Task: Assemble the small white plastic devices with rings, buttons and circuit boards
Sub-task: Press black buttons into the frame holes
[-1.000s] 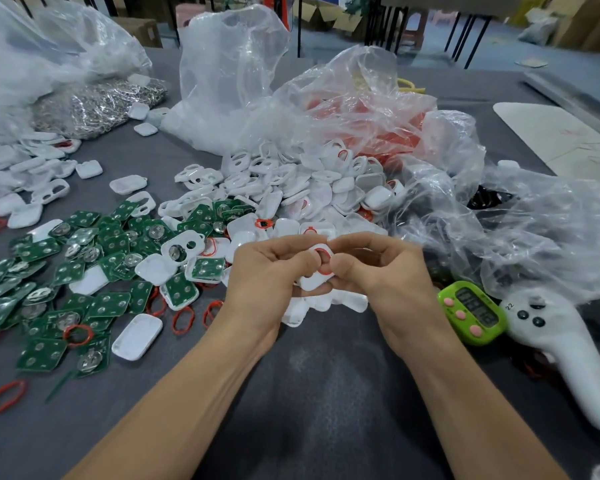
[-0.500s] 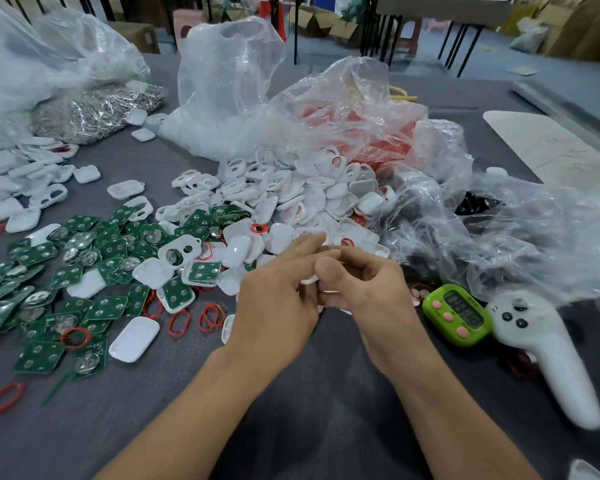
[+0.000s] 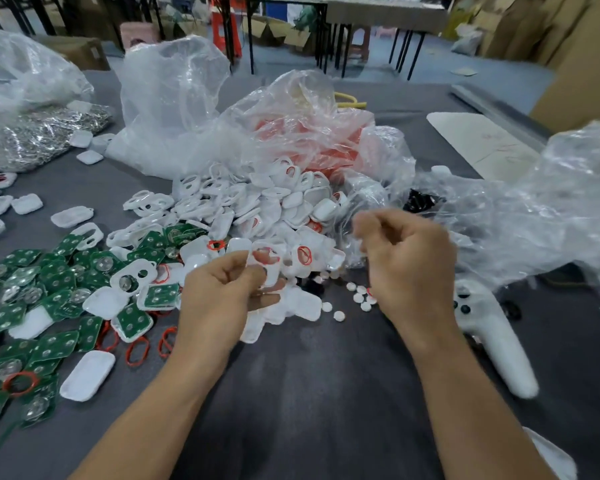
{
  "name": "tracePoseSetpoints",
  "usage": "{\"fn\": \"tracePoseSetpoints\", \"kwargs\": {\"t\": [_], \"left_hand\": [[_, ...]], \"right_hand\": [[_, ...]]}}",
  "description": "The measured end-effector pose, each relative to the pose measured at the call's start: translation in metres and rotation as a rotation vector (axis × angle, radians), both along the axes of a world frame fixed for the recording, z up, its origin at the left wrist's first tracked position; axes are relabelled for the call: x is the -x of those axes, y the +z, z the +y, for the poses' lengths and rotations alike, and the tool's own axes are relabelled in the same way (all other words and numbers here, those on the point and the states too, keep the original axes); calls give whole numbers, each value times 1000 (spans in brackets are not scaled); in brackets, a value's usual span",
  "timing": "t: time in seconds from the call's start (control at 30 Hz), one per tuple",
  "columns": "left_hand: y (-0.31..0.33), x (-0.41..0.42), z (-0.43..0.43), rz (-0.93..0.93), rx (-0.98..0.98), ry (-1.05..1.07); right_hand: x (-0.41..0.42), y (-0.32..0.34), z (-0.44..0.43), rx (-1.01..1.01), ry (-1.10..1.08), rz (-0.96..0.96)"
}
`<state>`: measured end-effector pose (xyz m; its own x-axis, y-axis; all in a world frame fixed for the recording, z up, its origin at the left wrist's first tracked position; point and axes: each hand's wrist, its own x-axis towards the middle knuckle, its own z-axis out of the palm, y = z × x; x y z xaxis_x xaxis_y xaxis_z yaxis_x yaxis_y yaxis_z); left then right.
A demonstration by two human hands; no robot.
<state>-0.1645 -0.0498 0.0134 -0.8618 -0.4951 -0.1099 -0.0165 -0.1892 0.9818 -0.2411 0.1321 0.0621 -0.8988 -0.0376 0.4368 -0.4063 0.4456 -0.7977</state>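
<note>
Left grip (image 3: 222, 296) pinching, right grip (image 3: 407, 263) curled, apart

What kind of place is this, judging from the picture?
Probably a small assembly workshop: heaps of white plastic shells and green circuit boards on a grey table, bulk parts in plastic bags, cardboard boxes behind.

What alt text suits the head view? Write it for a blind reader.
The left hand pinches a white shell holding a red ring, while the curled, blurred right hand hovers beside it near loose white buttons on a grey table. Green circuit boards lie scattered to the left; more white shells and clear bags pile up behind.
</note>
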Motion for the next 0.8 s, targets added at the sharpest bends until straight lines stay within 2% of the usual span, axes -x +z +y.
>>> {"fn": "tracePoseSetpoints", "kwargs": {"t": [0.07,0.1,0.2,0.23,0.27,0.43,0.57,0.7,0.8], "left_hand": [[3,2,-7,17,-110,73],[5,2,-8,27,-149,89],[9,3,-8,28,-163,87],[10,3,-8,21,-161,81],[10,3,-8,12,-160,72],[12,1,-10,-4,-167,69],[16,1,-14,-19,-145,77],[14,0,-14,-37,-101,96],[13,1,-14,-39,-82,93]], "right_hand": [[33,26,20,-179,-243,106],[56,37,28,-335,-310,59],[117,47,35,-996,-251,-292],[129,41,33,-1143,-189,-326],[139,34,30,-1189,-133,-330],[167,-4,19,-919,-21,-349],[181,-12,4,-848,-17,-269],[190,-9,1,-864,-70,-270],[190,1,-5,-1065,11,-464]]}}
